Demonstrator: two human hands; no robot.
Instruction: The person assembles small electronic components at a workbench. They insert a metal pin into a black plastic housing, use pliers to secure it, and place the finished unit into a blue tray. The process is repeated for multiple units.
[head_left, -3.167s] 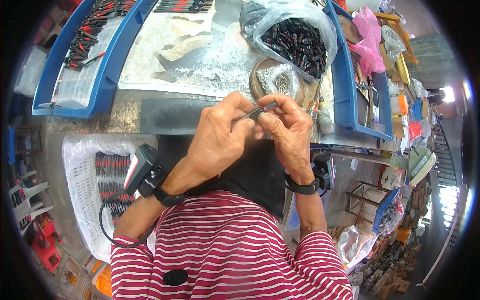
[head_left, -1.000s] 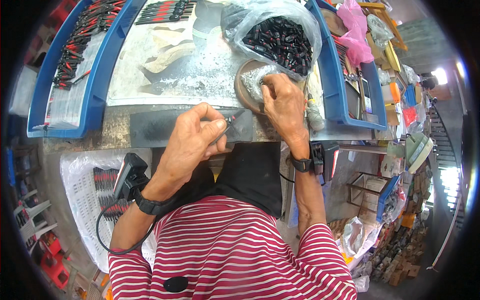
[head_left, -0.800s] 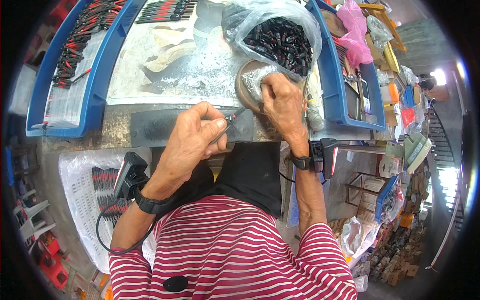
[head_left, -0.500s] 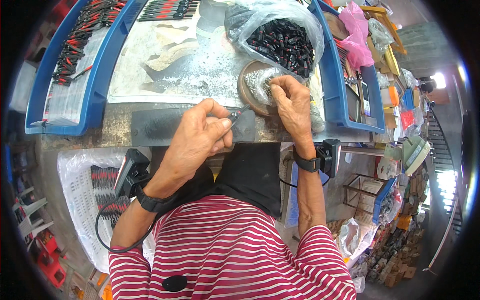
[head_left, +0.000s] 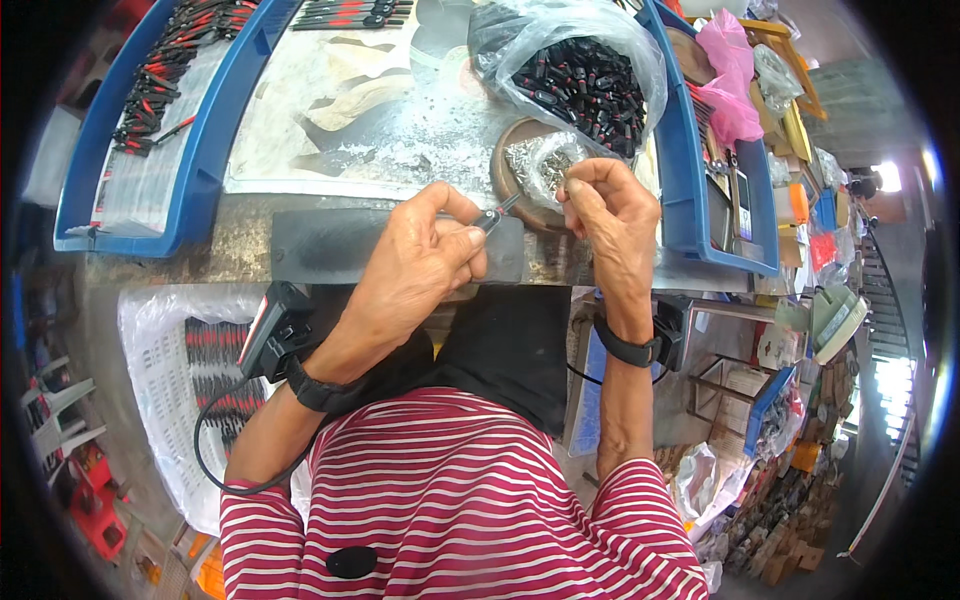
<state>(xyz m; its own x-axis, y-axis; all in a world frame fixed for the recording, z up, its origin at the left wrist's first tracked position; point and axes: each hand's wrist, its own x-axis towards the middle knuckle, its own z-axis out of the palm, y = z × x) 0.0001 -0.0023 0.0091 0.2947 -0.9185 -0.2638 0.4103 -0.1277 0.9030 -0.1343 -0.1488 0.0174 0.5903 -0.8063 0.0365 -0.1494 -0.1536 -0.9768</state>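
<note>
My left hand point(head_left: 436, 240) is closed at the table's front edge, pinching a small black part with a thin pointed tip point(head_left: 496, 214). The tip leans up toward the right. My right hand point(head_left: 612, 215) has thumb and index finger pressed together at the near right rim of a round brown bowl point(head_left: 505, 185). What sits in that pinch is too small to make out. Inside the bowl, a clear plastic bag holds many tiny silvery metal pieces point(head_left: 535, 160). Just behind it, an open clear plastic bag point(head_left: 490, 50) is filled with small black parts with red marks point(head_left: 585, 90).
A blue bin point(head_left: 205, 165) with black-and-red tools stands left; another blue bin point(head_left: 690, 190) stands right. More such tools point(head_left: 350, 14) lie in a row at the back. A dark plate point(head_left: 330, 245) runs along the table edge. A white basket point(head_left: 165, 370) is below left.
My right hand has drawn back from the bag of metal pieces toward the bowl's near right rim. My left hand still pinches the black part. The whole view has shifted slightly.
</note>
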